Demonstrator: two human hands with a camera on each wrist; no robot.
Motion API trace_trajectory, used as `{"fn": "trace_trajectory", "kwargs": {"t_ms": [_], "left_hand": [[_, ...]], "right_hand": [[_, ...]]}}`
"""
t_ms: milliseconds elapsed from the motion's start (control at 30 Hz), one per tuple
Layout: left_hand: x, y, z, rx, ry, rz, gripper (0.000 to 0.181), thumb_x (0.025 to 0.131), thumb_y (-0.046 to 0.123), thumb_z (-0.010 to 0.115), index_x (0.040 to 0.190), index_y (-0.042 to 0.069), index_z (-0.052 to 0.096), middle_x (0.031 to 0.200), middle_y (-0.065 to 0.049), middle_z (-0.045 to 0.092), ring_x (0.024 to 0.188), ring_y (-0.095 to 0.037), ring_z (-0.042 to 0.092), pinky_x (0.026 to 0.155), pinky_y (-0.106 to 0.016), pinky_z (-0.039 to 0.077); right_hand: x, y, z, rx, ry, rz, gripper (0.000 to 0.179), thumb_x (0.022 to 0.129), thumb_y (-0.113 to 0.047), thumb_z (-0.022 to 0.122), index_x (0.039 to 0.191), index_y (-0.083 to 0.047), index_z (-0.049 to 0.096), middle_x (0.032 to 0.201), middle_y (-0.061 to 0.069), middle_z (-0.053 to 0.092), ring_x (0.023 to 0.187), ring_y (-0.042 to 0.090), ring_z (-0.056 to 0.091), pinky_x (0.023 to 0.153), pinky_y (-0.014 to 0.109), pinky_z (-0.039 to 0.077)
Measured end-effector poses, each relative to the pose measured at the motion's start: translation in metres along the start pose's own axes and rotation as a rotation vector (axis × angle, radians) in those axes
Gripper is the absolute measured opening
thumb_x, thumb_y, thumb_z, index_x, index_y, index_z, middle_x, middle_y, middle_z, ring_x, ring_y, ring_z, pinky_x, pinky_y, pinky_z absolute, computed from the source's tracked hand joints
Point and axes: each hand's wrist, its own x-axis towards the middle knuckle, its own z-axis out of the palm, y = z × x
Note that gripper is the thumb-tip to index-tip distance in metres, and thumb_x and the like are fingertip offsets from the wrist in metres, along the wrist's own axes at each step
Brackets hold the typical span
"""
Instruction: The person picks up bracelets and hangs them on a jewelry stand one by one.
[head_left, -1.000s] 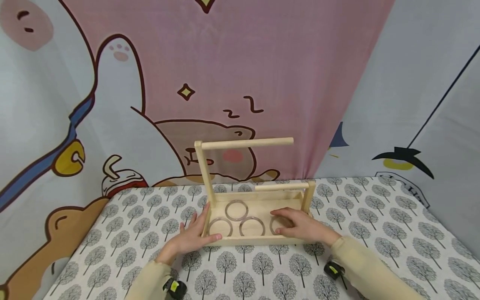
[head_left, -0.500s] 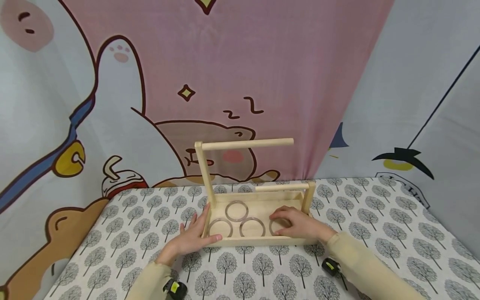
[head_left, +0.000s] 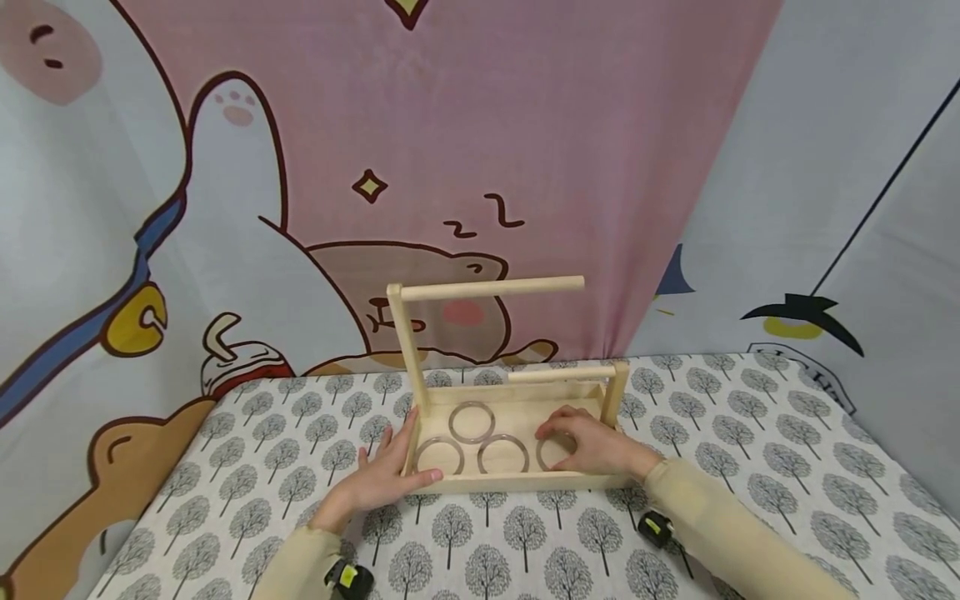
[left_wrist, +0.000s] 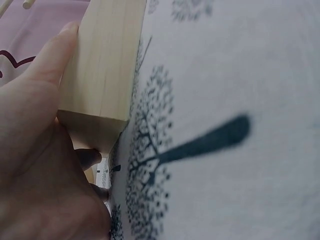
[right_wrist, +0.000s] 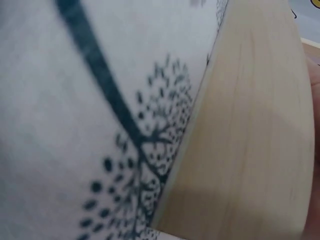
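The head camera looks forward and down across the table (head_left: 300, 433) to the curtain (head_left: 600, 133). The wrist cameras, close and low, face the wooden tray (head_left: 517, 482)'s near wall (left_wrist: 105, 55), left and right, shared with the head view.

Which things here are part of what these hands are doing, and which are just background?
Likely in use:
wooden tray with two raised bars, left hand touching its corner
four rings in the tray, right hand at the rightmost

Just surroundings:
tree-print tablecloth
cartoon curtain behind
black wrist cameras
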Motion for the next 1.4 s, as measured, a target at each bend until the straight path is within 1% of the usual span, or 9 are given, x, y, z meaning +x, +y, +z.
{"fn": "trace_trajectory", "kwargs": {"t_ms": [167,233,400,533,733,933,1067,1233,1400], "left_hand": [[0.0,-0.001,0.001,0.002,0.0,0.004,0.097,0.092,0.047,0.06,0.156,0.015,-0.006,0.159,-0.014,0.005,0.141,-0.043,-0.011,0.097,-0.073,-0.017],[0.0,-0.001,0.001,0.005,0.0,0.004,0.097,0.092,0.047,0.06,0.155,0.015,-0.007,0.159,-0.014,0.004,0.141,-0.043,-0.011,0.097,-0.073,-0.017],[-0.001,0.0,0.001,0.013,0.005,0.008,0.097,0.092,0.047,0.06,0.155,0.014,-0.006,0.159,-0.013,0.003,0.141,-0.044,-0.011,0.097,-0.073,-0.017],[0.0,0.0,0.001,0.015,0.007,0.01,0.097,0.092,0.047,0.06,0.156,0.014,-0.006,0.159,-0.014,0.004,0.141,-0.044,-0.01,0.097,-0.074,-0.017],[-0.001,0.001,0.002,0.009,0.005,0.009,0.097,0.092,0.047,0.06,0.156,0.014,-0.005,0.159,-0.014,0.004,0.141,-0.044,-0.01,0.097,-0.074,-0.017],[-0.001,-0.001,0.002,0.011,0.018,0.023,0.097,0.092,0.046,0.061,0.156,0.013,-0.005,0.159,-0.014,0.004,0.14,-0.046,-0.01,0.097,-0.074,-0.017],[-0.001,-0.003,0.002,0.015,0.016,0.02,0.098,0.092,0.048,0.061,0.155,0.014,-0.007,0.159,-0.012,0.002,0.14,-0.045,-0.011,0.098,-0.073,-0.018],[-0.001,-0.003,0.002,0.02,0.003,0.007,0.099,0.092,0.049,0.06,0.155,0.015,-0.008,0.159,-0.011,0.001,0.14,-0.043,-0.012,0.098,-0.071,-0.019],[-0.001,-0.001,0.002,0.016,0.005,0.012,0.097,0.092,0.047,0.06,0.155,0.014,-0.007,0.159,-0.014,0.004,0.14,-0.044,-0.011,0.097,-0.073,-0.018]], "right_hand": [[0.001,0.004,0.002,-0.029,0.023,-0.037,0.051,0.071,-0.017,0.083,0.118,-0.004,0.066,0.115,0.006,0.058,0.107,0.028,0.055,0.097,0.053,0.042],[0.002,0.005,0.003,-0.029,0.031,-0.036,0.054,0.07,-0.017,0.083,0.119,-0.002,0.065,0.115,0.007,0.058,0.106,0.028,0.055,0.097,0.052,0.042],[0.002,0.011,0.003,0.011,0.064,-0.027,0.061,0.071,-0.025,0.082,0.124,-0.001,0.063,0.123,0.013,0.057,0.111,0.033,0.054,0.098,0.054,0.041],[0.002,0.015,0.002,0.076,0.094,-0.037,0.061,0.074,-0.027,0.08,0.126,-0.002,0.063,0.127,0.016,0.056,0.114,0.034,0.053,0.097,0.053,0.042],[0.0,0.014,0.001,0.258,0.103,-0.068,0.055,0.078,-0.019,0.077,0.127,-0.001,0.061,0.127,0.015,0.056,0.11,0.032,0.056,0.093,0.047,0.048],[-0.003,0.006,-0.001,0.393,0.082,-0.067,0.053,0.078,-0.012,0.077,0.127,0.0,0.06,0.126,0.012,0.056,0.114,0.034,0.054,0.099,0.049,0.043],[-0.004,0.002,-0.002,0.462,0.082,-0.101,0.053,0.078,-0.003,0.075,0.127,0.003,0.058,0.127,0.016,0.055,0.116,0.036,0.052,0.102,0.046,0.042],[-0.006,-0.002,-0.003,0.491,0.102,-0.177,0.056,0.077,0.002,0.072,0.13,0.007,0.055,0.126,0.024,0.055,0.114,0.04,0.053,0.1,0.044,0.044],[-0.009,-0.006,-0.004,0.476,0.122,-0.213,0.056,0.078,0.002,0.071,0.131,0.007,0.054,0.127,0.026,0.056,0.114,0.038,0.055,0.099,0.042,0.044]]}}
